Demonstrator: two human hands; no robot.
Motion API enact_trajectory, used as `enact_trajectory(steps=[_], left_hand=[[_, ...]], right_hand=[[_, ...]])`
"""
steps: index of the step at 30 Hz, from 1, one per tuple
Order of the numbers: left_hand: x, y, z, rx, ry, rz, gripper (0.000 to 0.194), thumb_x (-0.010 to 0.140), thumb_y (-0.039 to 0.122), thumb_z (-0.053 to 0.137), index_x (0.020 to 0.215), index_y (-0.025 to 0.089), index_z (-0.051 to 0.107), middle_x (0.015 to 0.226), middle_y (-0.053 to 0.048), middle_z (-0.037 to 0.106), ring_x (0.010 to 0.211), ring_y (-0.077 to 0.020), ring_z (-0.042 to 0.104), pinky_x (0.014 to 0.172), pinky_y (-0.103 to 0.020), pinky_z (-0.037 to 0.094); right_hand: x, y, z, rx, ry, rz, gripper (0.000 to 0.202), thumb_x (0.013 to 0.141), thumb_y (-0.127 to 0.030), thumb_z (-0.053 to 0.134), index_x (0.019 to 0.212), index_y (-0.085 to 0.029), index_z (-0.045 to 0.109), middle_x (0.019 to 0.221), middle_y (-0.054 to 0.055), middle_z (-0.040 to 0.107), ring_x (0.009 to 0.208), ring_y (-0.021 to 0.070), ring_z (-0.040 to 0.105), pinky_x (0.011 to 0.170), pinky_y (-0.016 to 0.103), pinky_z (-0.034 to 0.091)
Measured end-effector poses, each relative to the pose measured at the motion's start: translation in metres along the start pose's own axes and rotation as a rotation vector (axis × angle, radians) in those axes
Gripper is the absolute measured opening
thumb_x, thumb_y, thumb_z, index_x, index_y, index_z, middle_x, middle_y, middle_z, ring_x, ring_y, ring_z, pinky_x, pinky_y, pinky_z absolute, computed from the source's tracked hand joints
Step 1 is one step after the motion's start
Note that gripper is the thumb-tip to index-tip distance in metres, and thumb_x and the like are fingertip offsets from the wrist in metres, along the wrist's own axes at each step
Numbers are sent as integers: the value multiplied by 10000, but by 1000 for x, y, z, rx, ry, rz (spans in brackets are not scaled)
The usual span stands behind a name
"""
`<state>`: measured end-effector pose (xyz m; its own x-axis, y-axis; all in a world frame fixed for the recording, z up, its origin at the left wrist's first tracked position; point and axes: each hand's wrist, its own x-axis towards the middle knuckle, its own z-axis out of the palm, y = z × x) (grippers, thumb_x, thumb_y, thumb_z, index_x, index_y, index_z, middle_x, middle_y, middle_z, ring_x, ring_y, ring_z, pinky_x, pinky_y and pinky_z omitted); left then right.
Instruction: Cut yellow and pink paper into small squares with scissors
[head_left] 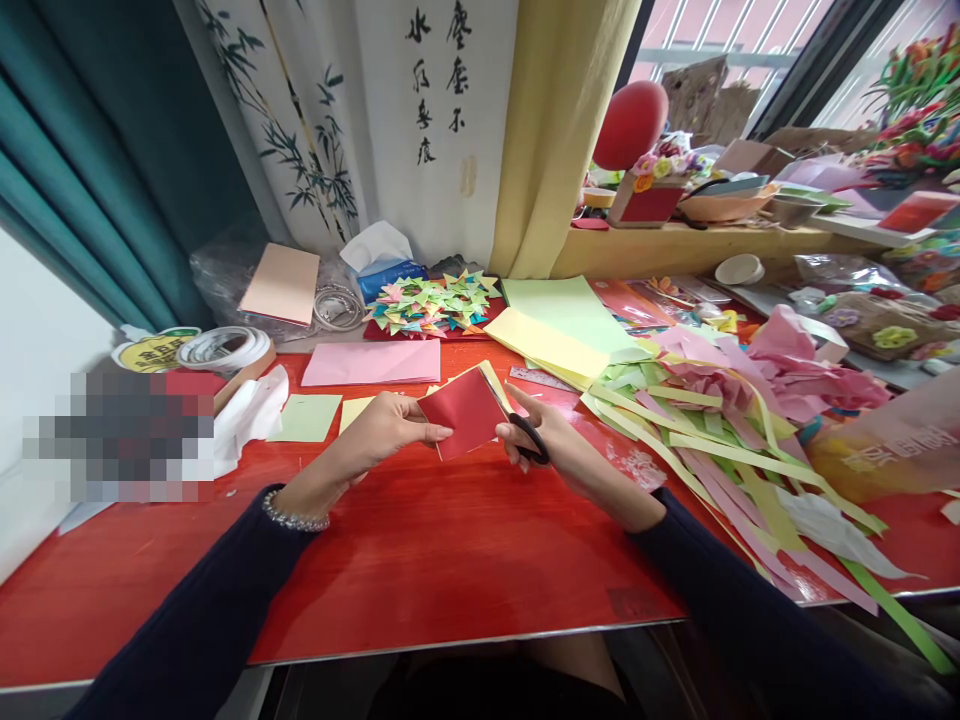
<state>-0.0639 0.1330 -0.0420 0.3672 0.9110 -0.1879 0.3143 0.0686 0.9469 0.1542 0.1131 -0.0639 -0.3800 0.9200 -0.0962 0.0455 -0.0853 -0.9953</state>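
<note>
My left hand pinches the left edge of a red paper piece, thumb on top, held up above the red table. Pale yellow layers show along the paper's upper and right edges. Black-handled scissors are in my right hand, at the paper's right edge; its index finger points outward along them. The blades are mostly hidden by the paper and fingers. Behind the hands lies pink paper. A light green square is left of my left hand, and a yellow sheet is partly behind that hand.
Paper strips and crumpled pink paper cover the right side. A tray of folded stars stands at the back, beside green sheets. White tissue and tape rolls are at left. The red table's front edge is near.
</note>
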Motion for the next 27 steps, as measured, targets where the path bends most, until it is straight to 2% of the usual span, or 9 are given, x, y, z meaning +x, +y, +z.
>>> enact_trajectory(steps=[4,7,11,16,19,22,24,27], left_hand=[[0,-1,0,32,-50,11,237,645,294,704,844,165,714,864,-58,722,797,-192,636,763,-318,476],[0,-3,1,36,-62,23,252,650,293,698,866,165,710,860,-59,720,810,-196,636,776,-325,474],[0,-1,1,57,-28,4,179,643,308,700,756,169,707,783,-49,717,743,-179,629,739,-314,478],[-3,5,-8,81,3,-47,131,617,311,712,635,185,682,689,-30,692,681,-159,609,704,-281,468],[-4,7,-21,182,-97,-102,132,616,307,704,605,181,665,644,-17,669,652,-153,598,666,-262,452],[-6,6,-29,336,-306,-142,156,629,314,680,578,175,631,579,0,624,609,-151,575,585,-245,418],[-7,4,-29,439,-411,-138,169,635,314,654,550,179,596,547,14,584,577,-148,549,534,-241,381],[-7,0,-21,587,-445,-118,169,635,296,606,525,190,533,535,25,537,538,-136,497,486,-244,318]], right_hand=[[-1,-2,0,-47,-23,3,570,786,-453,559,1245,-151,407,574,-31,547,443,87,472,383,191,267],[-1,-4,0,-52,-9,18,525,767,-440,587,1197,-168,455,550,-46,523,436,78,453,393,190,280],[-1,-2,1,1,12,4,619,741,-396,636,1274,-179,408,532,-58,504,427,72,415,397,192,310],[0,0,1,41,17,-17,807,747,-369,636,1401,-142,220,515,-64,493,433,81,411,398,200,334],[0,-5,-2,4,31,-11,859,743,-376,634,1413,-118,163,508,-69,486,431,86,407,404,211,334],[0,-15,-12,-96,105,-46,848,719,-389,653,1383,-128,196,510,-67,490,434,99,421,414,229,330],[-2,-25,-22,-233,166,-61,754,697,-396,667,1308,-152,298,538,-57,505,452,104,434,426,235,326],[-9,-37,-35,-636,150,-8,434,704,-377,640,1063,-189,487,591,-31,537,474,100,435,447,237,304]])
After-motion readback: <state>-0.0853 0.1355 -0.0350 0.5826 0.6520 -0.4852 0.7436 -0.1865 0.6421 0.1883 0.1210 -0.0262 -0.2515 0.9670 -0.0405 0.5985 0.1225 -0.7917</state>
